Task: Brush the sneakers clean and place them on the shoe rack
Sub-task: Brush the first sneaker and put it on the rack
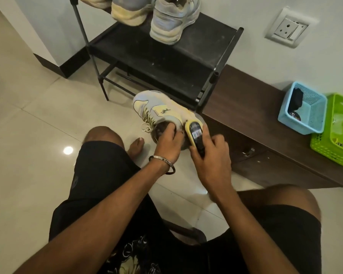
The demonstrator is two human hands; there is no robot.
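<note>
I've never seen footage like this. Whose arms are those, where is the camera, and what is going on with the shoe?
There is no machine here: a seated person wears a camera on the head, looking down at their own hands. The left hand grips a pale grey-and-yellow sneaker at its opening. The right hand holds a yellow-and-black brush against it. Behind stands a black metal shoe rack with a pale grey sneaker on it. A blue plastic basket and a green plastic basket sit on a low brown wooden cabinet.
</note>
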